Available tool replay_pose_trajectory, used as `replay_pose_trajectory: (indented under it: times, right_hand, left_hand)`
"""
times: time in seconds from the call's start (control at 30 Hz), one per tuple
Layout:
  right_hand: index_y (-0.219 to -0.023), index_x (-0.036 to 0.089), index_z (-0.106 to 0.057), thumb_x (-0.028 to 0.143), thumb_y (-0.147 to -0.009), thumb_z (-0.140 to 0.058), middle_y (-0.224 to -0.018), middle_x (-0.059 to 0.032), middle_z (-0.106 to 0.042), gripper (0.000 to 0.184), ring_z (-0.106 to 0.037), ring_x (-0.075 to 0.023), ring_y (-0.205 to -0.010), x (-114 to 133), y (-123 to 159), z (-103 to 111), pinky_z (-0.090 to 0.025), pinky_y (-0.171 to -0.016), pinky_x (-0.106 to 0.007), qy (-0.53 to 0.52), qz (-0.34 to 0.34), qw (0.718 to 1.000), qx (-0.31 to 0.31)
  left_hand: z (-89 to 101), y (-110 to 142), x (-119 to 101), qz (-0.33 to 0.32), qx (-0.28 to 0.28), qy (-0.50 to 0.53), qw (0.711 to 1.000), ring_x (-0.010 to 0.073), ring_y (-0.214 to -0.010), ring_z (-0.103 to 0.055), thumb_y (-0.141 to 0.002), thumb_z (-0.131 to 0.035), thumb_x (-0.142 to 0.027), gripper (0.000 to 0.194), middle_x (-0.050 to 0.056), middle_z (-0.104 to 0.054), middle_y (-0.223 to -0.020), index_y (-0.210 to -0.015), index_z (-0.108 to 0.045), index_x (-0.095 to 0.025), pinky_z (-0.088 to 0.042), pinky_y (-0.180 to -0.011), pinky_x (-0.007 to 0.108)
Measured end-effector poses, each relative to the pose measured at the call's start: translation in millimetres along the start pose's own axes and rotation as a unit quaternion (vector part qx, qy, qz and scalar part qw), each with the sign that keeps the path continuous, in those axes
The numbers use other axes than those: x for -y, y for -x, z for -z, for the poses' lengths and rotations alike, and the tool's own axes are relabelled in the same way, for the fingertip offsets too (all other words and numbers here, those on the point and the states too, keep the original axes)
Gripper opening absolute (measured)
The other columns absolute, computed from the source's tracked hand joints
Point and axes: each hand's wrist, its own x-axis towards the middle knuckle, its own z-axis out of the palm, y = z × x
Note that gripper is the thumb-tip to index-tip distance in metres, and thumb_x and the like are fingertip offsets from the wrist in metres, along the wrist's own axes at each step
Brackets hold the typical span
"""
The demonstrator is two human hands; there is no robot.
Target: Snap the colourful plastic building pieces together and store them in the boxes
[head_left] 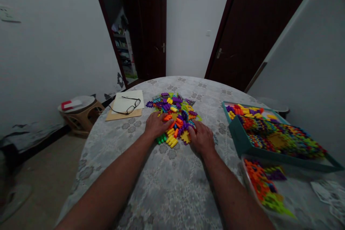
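A loose pile of colourful plastic building pieces (176, 109) lies on the round table, with gear-shaped pieces and short ridged connectors in purple, yellow, orange and green. My left hand (155, 125) rests against the pile's near left side, its thumb stretched over some orange connectors (167, 117). Green connectors (161, 138) lie just below that hand. On the right side, my right hand (202, 136) touches the pile with its thumb apart from the fingers, next to a yellow gear piece (185, 137). Both hands look loosely spread; some fingertips are hidden among the pieces.
Black-framed glasses (130, 109) lie on papers (121, 115) at the left. A teal box (239, 138) holding sorted pieces stands at the right, with a clear plastic tub (250, 183) of pieces in front. The patterned cloth (167, 187) covers the table. A stool (81, 115) stands beyond the left edge.
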Motion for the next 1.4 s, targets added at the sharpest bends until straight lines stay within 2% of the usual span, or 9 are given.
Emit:
replay_pose_trajectory:
  times: [0.37,0.53,0.67,0.87,1.07,1.13,1.2,1.3,1.4]
  right_hand:
    - [-0.13,0.023,-0.082,0.04,-0.111,-0.053,-0.135,-0.0091,-0.081,0.038,-0.073,-0.0247,-0.124,-3,-4,9,-0.05,-0.115,-0.037,-0.059,0.027,0.998,0.014]
    - [-0.135,0.021,-0.08,0.038,-0.109,-0.058,-0.136,-0.0106,-0.08,0.038,-0.072,-0.0252,-0.128,1,0,13,-0.049,-0.117,-0.037,-0.043,0.022,0.998,0.03]
    - [-0.136,0.02,-0.079,0.034,-0.107,-0.057,-0.141,-0.012,-0.078,0.04,-0.07,-0.0259,-0.134,2,15,22,-0.046,-0.122,-0.04,-0.092,0.034,0.994,0.051]
    - [-0.126,0.018,-0.082,0.034,-0.108,-0.048,-0.131,-0.0124,-0.082,0.042,-0.074,-0.0251,-0.126,3,39,37,-0.053,-0.117,-0.039,-0.147,0.04,0.986,0.073]
    - [-0.139,0.016,-0.076,0.041,-0.108,-0.04,-0.142,-0.0133,-0.078,0.054,-0.073,-0.0267,-0.132,-3,65,53,-0.056,-0.115,-0.041,-0.307,-0.023,0.951,0.031]
    - [-0.135,0.017,-0.079,0.039,-0.106,-0.042,-0.143,-0.0137,-0.077,0.051,-0.071,-0.0278,-0.135,-6,75,62,-0.053,-0.12,-0.043,-0.279,-0.033,0.96,0.002]
    - [-0.133,0.017,-0.08,0.036,-0.105,-0.045,-0.146,-0.0154,-0.075,0.048,-0.065,-0.0293,-0.142,-8,85,70,-0.047,-0.126,-0.046,-0.182,-0.015,0.983,-0.016]
    - [-0.139,0.017,-0.077,0.039,-0.107,-0.052,-0.156,-0.0199,-0.066,0.046,-0.055,-0.0349,-0.152,-4,96,74,-0.04,-0.131,-0.053,-0.02,-0.011,1.0,-0.007]
    - [-0.146,0.021,-0.073,0.045,-0.111,-0.055,-0.161,-0.0202,-0.061,0.047,-0.052,-0.038,-0.153,4,103,66,-0.04,-0.129,-0.057,0.052,-0.032,0.998,0.022]
  left_hand:
    - [-6.3,65,-50,-0.035,-0.031,0.064,0.997,0.0367,-0.146,-0.058,-0.096,-0.079,-0.063,0.053,0.012,-0.067,-0.154,-0.139,-0.079,-0.032,-0.042,-0.124,0.055]
    - [-6.4,88,-72,-0.025,-0.028,0.078,0.996,0.0346,-0.141,-0.06,-0.098,-0.076,-0.064,0.054,0.011,-0.071,-0.148,-0.141,-0.076,-0.033,-0.042,-0.123,0.054]
    - [-1.2,102,-83,-0.023,-0.024,0.09,0.995,0.0352,-0.143,-0.059,-0.098,-0.076,-0.062,0.051,0.011,-0.071,-0.149,-0.14,-0.077,-0.033,-0.039,-0.125,0.056]
    - [3.9,130,-89,-0.05,0.009,0.107,0.993,0.0377,-0.151,-0.054,-0.102,-0.073,-0.052,0.05,0.013,-0.065,-0.159,-0.147,-0.073,-0.031,-0.038,-0.128,0.062]
    - [9.9,144,-69,-0.172,0.02,0.192,0.966,0.0326,-0.154,-0.054,-0.105,-0.072,-0.047,0.05,0.013,-0.062,-0.162,-0.152,-0.07,-0.031,-0.036,-0.133,0.056]
    - [15.7,145,-61,-0.22,0.046,0.192,0.955,0.0361,-0.16,-0.047,-0.095,-0.084,-0.055,0.06,0.013,-0.058,-0.168,-0.15,-0.071,-0.033,-0.033,-0.135,0.058]
    - [21.8,147,-57,-0.253,0.079,0.179,0.947,0.0414,-0.166,-0.039,-0.079,-0.096,-0.064,0.086,0.013,-0.051,-0.174,-0.155,-0.067,-0.035,-0.027,-0.138,0.063]
    - [27.9,150,-56,-0.253,0.117,0.156,0.948,0.0481,-0.169,-0.031,-0.06,-0.104,-0.071,0.117,0.014,-0.044,-0.179,-0.163,-0.059,-0.039,-0.02,-0.137,0.073]
    - [27.8,153,-58,-0.24,0.14,0.129,0.952,0.0509,-0.17,-0.026,-0.057,-0.105,-0.069,0.126,0.015,-0.04,-0.181,-0.168,-0.053,-0.039,-0.018,-0.136,0.077]
